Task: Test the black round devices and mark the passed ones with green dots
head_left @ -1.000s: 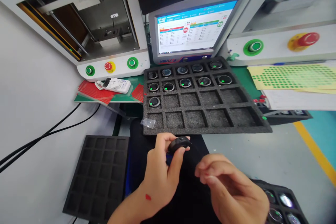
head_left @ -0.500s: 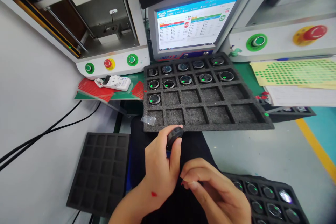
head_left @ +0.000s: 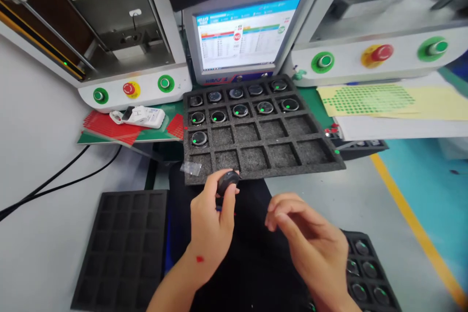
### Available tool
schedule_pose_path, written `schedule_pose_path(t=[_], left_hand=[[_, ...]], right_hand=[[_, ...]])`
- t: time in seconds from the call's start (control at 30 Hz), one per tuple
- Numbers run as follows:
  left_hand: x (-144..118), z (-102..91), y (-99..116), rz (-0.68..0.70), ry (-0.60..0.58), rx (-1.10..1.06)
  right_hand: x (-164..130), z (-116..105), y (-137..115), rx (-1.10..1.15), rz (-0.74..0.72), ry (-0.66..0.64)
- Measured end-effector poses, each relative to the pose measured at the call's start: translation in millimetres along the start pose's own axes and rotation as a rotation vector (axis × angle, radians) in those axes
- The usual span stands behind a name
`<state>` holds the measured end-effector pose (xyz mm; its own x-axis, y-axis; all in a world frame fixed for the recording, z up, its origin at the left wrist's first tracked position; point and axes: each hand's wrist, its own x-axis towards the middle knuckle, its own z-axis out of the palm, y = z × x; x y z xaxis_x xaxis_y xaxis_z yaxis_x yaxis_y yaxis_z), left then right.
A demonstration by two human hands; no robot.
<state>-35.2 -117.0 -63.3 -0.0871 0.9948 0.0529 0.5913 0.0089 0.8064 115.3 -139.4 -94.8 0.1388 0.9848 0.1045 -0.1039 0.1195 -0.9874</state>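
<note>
My left hand (head_left: 212,214) pinches a round black watch case (head_left: 227,183) on edge between thumb and fingers, just before the front edge of the foam tray (head_left: 263,174). A small red sticker (head_left: 200,259) clings to my left wrist. To the right, my right hand (head_left: 307,234) hovers over the lap with loosely curled fingers, and nothing shows in it. The tray's back rows hold several round watch cases (head_left: 240,110), many with green dots. One more watch case (head_left: 199,139) sits at the left of the third row.
Behind the tray stands a monitor (head_left: 241,34) between two machines. Red sticker sheets (head_left: 109,126) and a white device (head_left: 142,116) lie left, a green-dot sheet (head_left: 365,100) right. A dark foam tray (head_left: 120,248) is low left; another tray (head_left: 371,280) with watch cases is low right.
My right hand has moved right, away from my left hand; the tiny red bit at its fingertips no longer shows. My left hand still holds the watch case. The view has shifted right.
</note>
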Motion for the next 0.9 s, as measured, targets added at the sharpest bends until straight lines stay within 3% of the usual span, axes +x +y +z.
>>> schedule_pose_path(t=[0.1,0.23,0.4,0.63,0.9], left_hand=[[0.2,-4.4,-7.4,-0.068,0.053,-0.024],[-0.9,-12.6,-19.6,-0.132,0.114,-0.033],[-2.2,-14.1,-25.8,-0.163,0.108,-0.023],[-1.3,-15.5,-31.6,-0.194,0.101,0.015],[-3.0,-15.3,-39.7,-0.188,0.093,0.022]], right_hand=[[-8.0,-6.9,19.8,-0.199,-0.094,-0.008],[-24.4,-7.7,68.9,-0.686,-0.338,-0.284],[-42.3,9.9,117.5,-1.003,-0.368,-0.407],[-48.0,23.8,126.0,-1.273,-0.266,-0.482],[-50.9,30.0,130.4,-1.36,-0.219,-0.554]])
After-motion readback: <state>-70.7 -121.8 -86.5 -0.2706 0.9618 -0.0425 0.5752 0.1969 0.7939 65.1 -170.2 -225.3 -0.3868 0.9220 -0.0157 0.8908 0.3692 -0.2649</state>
